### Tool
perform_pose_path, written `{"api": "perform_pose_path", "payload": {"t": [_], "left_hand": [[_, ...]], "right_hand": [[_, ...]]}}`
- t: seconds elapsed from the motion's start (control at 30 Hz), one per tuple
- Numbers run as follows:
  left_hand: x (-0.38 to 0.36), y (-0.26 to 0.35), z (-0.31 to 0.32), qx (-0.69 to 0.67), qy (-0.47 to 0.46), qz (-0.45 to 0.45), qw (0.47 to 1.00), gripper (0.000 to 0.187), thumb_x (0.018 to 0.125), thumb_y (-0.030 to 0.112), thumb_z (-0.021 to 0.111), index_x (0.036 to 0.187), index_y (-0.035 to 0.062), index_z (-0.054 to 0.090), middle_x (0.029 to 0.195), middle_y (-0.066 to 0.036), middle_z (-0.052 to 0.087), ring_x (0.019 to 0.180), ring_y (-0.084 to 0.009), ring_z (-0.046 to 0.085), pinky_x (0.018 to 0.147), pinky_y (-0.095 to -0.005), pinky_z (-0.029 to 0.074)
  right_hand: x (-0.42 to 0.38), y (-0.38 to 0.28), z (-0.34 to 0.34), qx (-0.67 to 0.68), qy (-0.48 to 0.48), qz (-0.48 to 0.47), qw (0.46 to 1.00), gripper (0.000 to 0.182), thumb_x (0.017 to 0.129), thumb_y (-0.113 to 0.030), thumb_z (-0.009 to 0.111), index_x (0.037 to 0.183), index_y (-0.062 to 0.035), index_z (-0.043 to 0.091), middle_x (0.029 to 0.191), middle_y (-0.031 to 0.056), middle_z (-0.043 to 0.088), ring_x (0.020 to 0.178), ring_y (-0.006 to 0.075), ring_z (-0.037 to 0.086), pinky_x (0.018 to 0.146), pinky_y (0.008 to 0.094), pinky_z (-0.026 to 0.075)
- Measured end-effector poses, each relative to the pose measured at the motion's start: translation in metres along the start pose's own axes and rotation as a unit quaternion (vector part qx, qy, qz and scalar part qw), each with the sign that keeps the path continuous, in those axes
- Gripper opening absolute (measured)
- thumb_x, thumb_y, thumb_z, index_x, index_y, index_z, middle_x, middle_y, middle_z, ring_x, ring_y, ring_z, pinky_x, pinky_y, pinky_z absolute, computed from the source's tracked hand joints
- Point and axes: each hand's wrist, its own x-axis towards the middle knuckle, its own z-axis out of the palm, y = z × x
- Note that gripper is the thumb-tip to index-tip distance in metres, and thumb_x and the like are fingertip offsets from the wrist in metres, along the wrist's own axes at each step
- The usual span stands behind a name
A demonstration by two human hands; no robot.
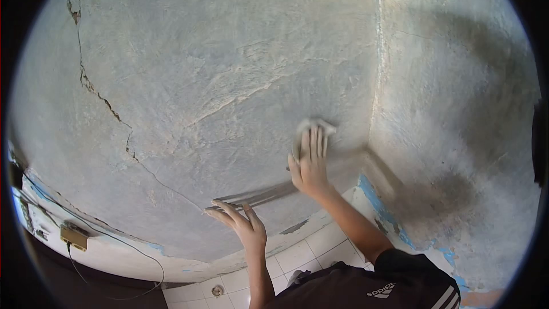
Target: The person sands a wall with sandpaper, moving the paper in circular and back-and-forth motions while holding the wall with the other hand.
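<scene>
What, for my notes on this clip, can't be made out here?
All in the head view:
- Pale item under the right hand: motion blur and the fingers hide its kind and full shape.
- Palm of the left hand: turned from the camera, hidden by the back of the hand.
- Cables by the power socket: cut off at the lens's dark left rim.
- Legs and feet: hidden by the shirt or out of frame.

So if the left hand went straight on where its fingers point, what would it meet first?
The left hand would probably meet the grey wall first, near the lower end of the crack; it may already be touching, as depth is unclear.
</scene>
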Motion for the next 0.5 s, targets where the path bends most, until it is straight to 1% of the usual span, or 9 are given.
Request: {"api": "perform_pose_path", "payload": {"t": [0.07, 0.13, 0.17, 0.23, 0.27, 0.33, 0.43, 0.47, 0.5], "left_hand": [[-0.001, -0.001, 0.0, 0.008, 0.005, -0.003, 1.0, 0.076, 0.104, 0.015, 0.047, 0.158, -0.0031, -0.004, 0.155, -0.041, -0.02, 0.145, -0.0565, -0.02, 0.116, -0.0645, -0.003], [0.0, -0.001, -0.001, 0.021, -0.008, -0.001, 1.0, 0.077, 0.104, 0.015, 0.047, 0.157, -0.0034, -0.005, 0.154, -0.044, -0.02, 0.144, -0.0587, -0.02, 0.116, -0.0653, -0.001], [0.002, -0.002, 0.001, 0.023, -0.002, -0.003, 1.0, 0.077, 0.104, 0.015, 0.047, 0.157, -0.0034, -0.005, 0.154, -0.044, -0.02, 0.144, -0.0587, -0.02, 0.116, -0.0653, -0.001], [-0.001, -0.005, 0.001, 0.043, -0.007, 0.0, 0.999, 0.079, 0.105, 0.023, 0.048, 0.158, -0.0016, -0.006, 0.157, -0.039, -0.017, 0.146, -0.0563, -0.016, 0.118, -0.062, -0.001], [-0.003, -0.004, 0.002, 0.044, -0.006, -0.006, 0.999, 0.079, 0.105, 0.023, 0.048, 0.158, -0.0016, -0.006, 0.157, -0.039, -0.017, 0.146, -0.0563, -0.016, 0.118, -0.062, -0.001], [0.001, 0.001, 0.006, 0.043, 0.004, -0.007, 0.999, 0.083, 0.105, 0.028, 0.05, 0.157, -0.0025, -0.007, 0.156, -0.041, -0.017, 0.145, -0.0578, -0.018, 0.116, -0.0644, -0.002], [0.004, 0.008, 0.01, 0.037, 0.017, -0.001, 0.999, 0.087, 0.104, 0.031, 0.052, 0.157, -0.0025, -0.008, 0.156, -0.04, -0.017, 0.144, -0.0584, -0.02, 0.115, -0.0671, -0.004], [0.009, 0.009, 0.011, 0.045, 0.007, 0.005, 0.999, 0.093, 0.102, 0.035, 0.055, 0.156, -0.0044, -0.009, 0.15, -0.047, -0.021, 0.139, -0.065, -0.021, 0.11, -0.0733, -0.003], [0.012, 0.014, 0.011, 0.045, 0.007, 0.003, 0.999, 0.093, 0.102, 0.035, 0.055, 0.156, -0.0044, -0.009, 0.15, -0.047, -0.021, 0.139, -0.065, -0.021, 0.11, -0.0733, -0.003]], "right_hand": [[-0.049, 0.004, 0.017, -0.008, -0.03, 0.018, 0.999, 0.073, 0.102, -0.035, 0.043, 0.148, 0.0179, 0.024, 0.152, 0.043, 0.023, 0.143, 0.0596, 0.018, 0.116, 0.067, 0.01], [-0.064, 0.001, 0.017, 0.003, -0.079, 0.03, 0.996, 0.077, 0.101, -0.036, 0.046, 0.149, 0.019, 0.02, 0.152, 0.0445, 0.02, 0.144, 0.0607, 0.014, 0.116, 0.0682, 0.007], [-0.059, 0.008, 0.022, 0.007, -0.079, 0.025, 0.997, 0.077, 0.101, -0.036, 0.046, 0.149, 0.019, 0.02, 0.152, 0.0445, 0.02, 0.144, 0.0607, 0.014, 0.116, 0.0682, 0.007], [-0.006, 0.001, -0.003, 0.027, -0.025, 0.015, 0.999, 0.077, 0.102, -0.035, 0.046, 0.15, 0.0183, 0.018, 0.153, 0.0445, 0.017, 0.145, 0.0605, 0.011, 0.115, 0.0683, 0.005], [0.02, -0.001, -0.013, 0.029, -0.03, 0.013, 0.999, 0.077, 0.102, -0.035, 0.046, 0.15, 0.0183, 0.018, 0.153, 0.0445, 0.017, 0.145, 0.0605, 0.011, 0.115, 0.0683, 0.005], [0.059, -0.005, -0.023, 0.038, 0.047, -0.011, 0.998, 0.075, 0.102, -0.036, 0.044, 0.15, 0.0177, 0.02, 0.154, 0.0445, 0.015, 0.145, 0.0604, 0.01, 0.115, 0.069, 0.004], [0.048, -0.01, -0.015, -0.002, 0.026, -0.028, 0.999, 0.074, 0.102, -0.035, 0.043, 0.15, 0.0169, 0.022, 0.154, 0.0445, 0.016, 0.145, 0.0601, 0.01, 0.115, 0.0694, 0.004], [0.031, -0.011, -0.007, -0.007, 0.03, -0.038, 0.999, 0.072, 0.102, -0.037, 0.044, 0.15, 0.0142, 0.026, 0.153, 0.0436, 0.02, 0.144, 0.0593, 0.015, 0.115, 0.0692, 0.007], [0.005, -0.011, 0.003, -0.007, 0.028, -0.039, 0.999, 0.072, 0.102, -0.037, 0.044, 0.15, 0.0142, 0.026, 0.153, 0.0436, 0.02, 0.144, 0.0593, 0.015, 0.115, 0.0692, 0.007]]}}
